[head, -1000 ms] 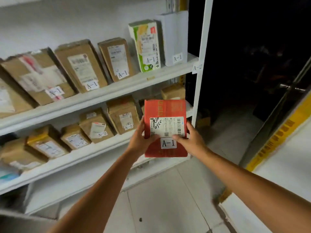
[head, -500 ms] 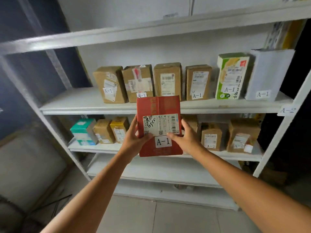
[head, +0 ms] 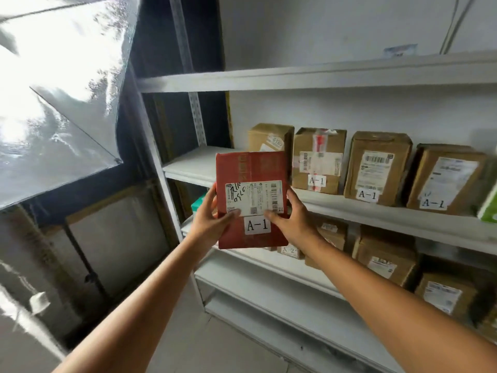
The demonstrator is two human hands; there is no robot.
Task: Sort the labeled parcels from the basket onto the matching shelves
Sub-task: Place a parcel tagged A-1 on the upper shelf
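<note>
The left hand (head: 212, 219) and right hand (head: 293, 219) clamp thumbs and fingers on the 2 sides of the red parcel (head: 251, 168), its A-1 label outward, held up in front of the leftmost of the brown boxes (head: 318, 160) marked A-1, probably bound for the shelf (head: 193, 162) space left of them.

The red parcel (head: 251, 168) stands upright in the air, face to the camera, with a white shipping label scrawled in black pen and an "A-1" sticker (head: 257, 225) below it. The left hand (head: 212, 219) and right hand (head: 294, 222) grip its side edges. Just behind it is the middle shelf (head: 193, 164), where brown cardboard parcels (head: 377, 168) tagged A-1 stand in a row.
</note>
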